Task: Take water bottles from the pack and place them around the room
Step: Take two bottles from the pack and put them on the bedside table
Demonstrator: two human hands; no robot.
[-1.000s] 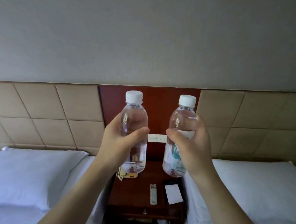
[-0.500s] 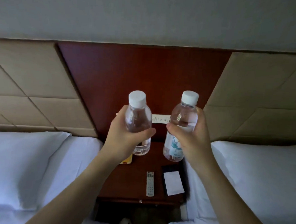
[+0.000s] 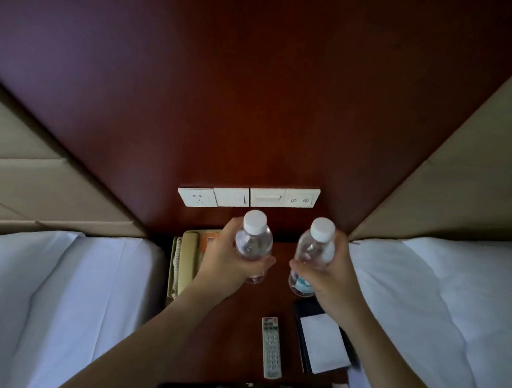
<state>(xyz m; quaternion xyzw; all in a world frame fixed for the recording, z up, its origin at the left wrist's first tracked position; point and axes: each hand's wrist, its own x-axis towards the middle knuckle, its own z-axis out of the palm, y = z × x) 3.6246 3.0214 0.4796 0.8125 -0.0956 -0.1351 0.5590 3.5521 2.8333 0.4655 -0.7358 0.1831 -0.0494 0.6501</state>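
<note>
Two clear plastic water bottles, white-capped, sit upright in our fists: left hand [image 3: 230,260] grasping the unlabelled bottle [image 3: 253,247], right hand [image 3: 330,275] grasping the labelled bottle [image 3: 312,256]. We judge this the placing step; next, lower both onto the glossy wooden nightstand [image 3: 242,311] beneath our hands, ahead of the slim remote [image 3: 271,347].

Dark red wood panel [image 3: 254,90] between tan padded headboards [image 3: 457,174] — white beds [image 3: 65,302] flank the nightstand [image 3: 236,326].
</note>
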